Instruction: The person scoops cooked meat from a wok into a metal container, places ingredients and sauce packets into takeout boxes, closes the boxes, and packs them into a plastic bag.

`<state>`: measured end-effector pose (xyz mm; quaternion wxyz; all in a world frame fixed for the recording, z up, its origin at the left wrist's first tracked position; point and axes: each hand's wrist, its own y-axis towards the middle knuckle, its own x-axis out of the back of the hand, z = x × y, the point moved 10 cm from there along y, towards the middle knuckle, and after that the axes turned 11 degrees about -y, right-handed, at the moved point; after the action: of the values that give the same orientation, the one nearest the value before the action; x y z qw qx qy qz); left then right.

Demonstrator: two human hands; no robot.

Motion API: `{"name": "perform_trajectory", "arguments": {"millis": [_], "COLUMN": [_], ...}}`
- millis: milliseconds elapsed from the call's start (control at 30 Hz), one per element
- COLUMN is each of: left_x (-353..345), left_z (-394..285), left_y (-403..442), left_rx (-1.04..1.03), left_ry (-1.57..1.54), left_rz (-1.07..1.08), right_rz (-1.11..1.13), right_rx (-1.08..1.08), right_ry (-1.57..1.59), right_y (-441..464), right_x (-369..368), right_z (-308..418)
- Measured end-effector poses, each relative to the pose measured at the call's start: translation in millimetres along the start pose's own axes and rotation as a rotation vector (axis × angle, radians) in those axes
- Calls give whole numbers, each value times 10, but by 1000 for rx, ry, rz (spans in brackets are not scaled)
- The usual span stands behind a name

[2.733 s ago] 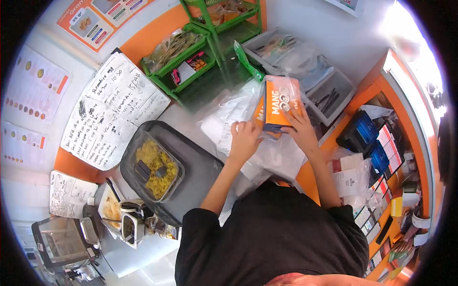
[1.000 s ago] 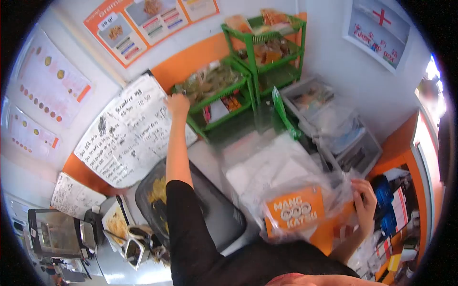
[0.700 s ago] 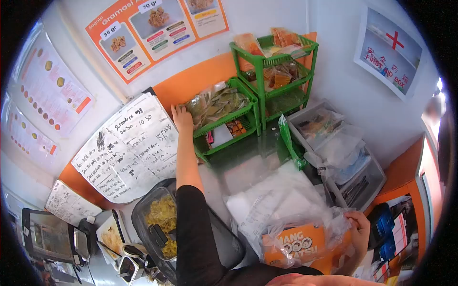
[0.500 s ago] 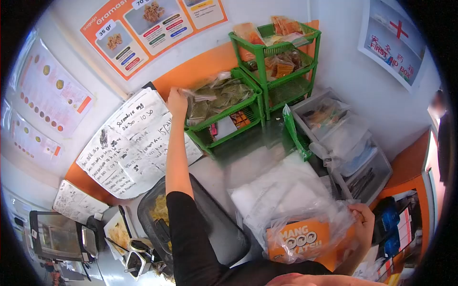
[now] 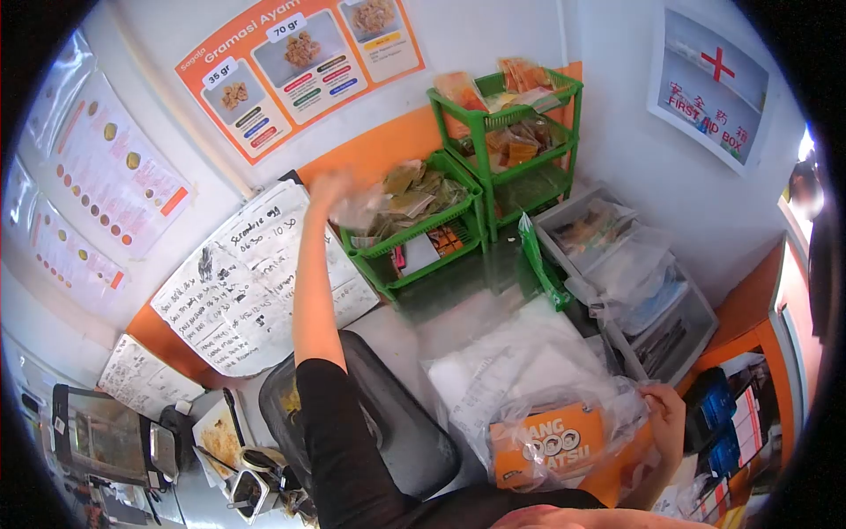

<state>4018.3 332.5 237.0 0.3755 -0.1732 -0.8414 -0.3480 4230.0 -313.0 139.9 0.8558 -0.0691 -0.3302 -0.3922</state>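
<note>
My left hand (image 5: 331, 192), smeared by motion, is raised at the left end of the upper green basket (image 5: 414, 231). From its fingers hangs a blurred clear plastic packet (image 5: 359, 210); what is inside it is hard to make out. Several flat packets with dark green contents (image 5: 410, 196) lie in that basket. Low at the right, my right hand (image 5: 663, 413) is closed on the edge of a clear plastic bag (image 5: 621, 407). Inside this bag is an orange box (image 5: 548, 445) with white lettering, resting near my body.
A green tiered rack (image 5: 529, 110) with packets stands behind, beside grey plastic bins (image 5: 696, 326). White plastic bags (image 5: 480, 366) are stacked on the counter. A black tray (image 5: 405, 441) sits under my left arm. Handwritten sheets (image 5: 256, 282) lean against the wall.
My left hand has lifted slightly off the basket's left end with a clear packet. The packets in the basket now lie more jumbled. My right hand keeps its hold on the bag.
</note>
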Motion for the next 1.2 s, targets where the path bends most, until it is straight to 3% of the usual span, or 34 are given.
{"name": "perform_trajectory", "arguments": {"millis": [33, 100, 167, 200, 300, 367, 433, 467, 533, 567, 600, 633, 667, 700, 733, 767, 833, 900, 1033, 1067, 1133, 1200], "left_x": [-362, -809, -642, -577, -175, 4, 48, 72, 123, 1, -155, -321, -216, -385, -250, -106, 85, -80, -969, -764, -309, -134], "left_z": [99, 227, 275, 291, -211, -999, -1730, -2132, -2648, -2991, -3210, -3487, -3670, -3960, -3992, -4010, -3962, -3991, -3735, -3783, -3825, -3671], "left_y": [-123, -442, -417, -417, -606, -928, -1166, -1330, -1858, -2132, -2324, -2629, -2771, -3024, -3083, -3144, -3251, -3402, -3808, -3771, -3778, -3803], "left_rx": [110, 0, 82, 121, 422, 512, 394, 337, 571, 616, 438, 448, -81, 148, -49, -246, -472, -549, -502, -539, -601, -587], "left_ry": [254, 329, 304, 290, -1128, -1522, -1784, -1916, -1975, -2023, -1984, -2062, -1394, -1712, -1633, -1544, -939, -574, -499, -604, -804, -976], "left_rz": [312, 675, 521, 448, 65, 11, 233, 352, -71, 74, 279, 420, 367, 649, 555, 458, 138, 116, 542, 422, 195, 50], "right_rz": [28, 43, 14, -139, -490, -584, -611, -531, -321, -219, -261, -320, -384, -451, -502, -470, -612, -544, 80, 189, 320, 597], "right_rx": [12, 4, -39, 17, 179, 292, 467, 413, 352, 489, 518, 569, 616, 693, 768, 436, 176, 25, 104, 95, 486, 508], "right_ry": [-30, -59, -62, -86, -223, -417, -501, -233, 372, 587, 702, 636, 569, 314, 53, 200, 471, 664, 192, 48, 30, -59], "right_y": [30, 52, 35, 24, -104, -101, -147, -93, -48, -106, -175, -234, -301, -329, -438, -408, -461, -484, -497, -528, -573, -533], "right_x": [-30, -59, -41, 120, 474, 627, 552, 501, 154, 28, -92, -101, -111, -40, -26, 114, 358, 395, -158, -355, -761, -1425], "right_z": [83, 101, 14, 100, 541, 923, 933, 996, 1346, 1685, 1863, 1848, 1832, 1769, 1770, 1512, 1010, 617, 472, 570, 991, 959]}}
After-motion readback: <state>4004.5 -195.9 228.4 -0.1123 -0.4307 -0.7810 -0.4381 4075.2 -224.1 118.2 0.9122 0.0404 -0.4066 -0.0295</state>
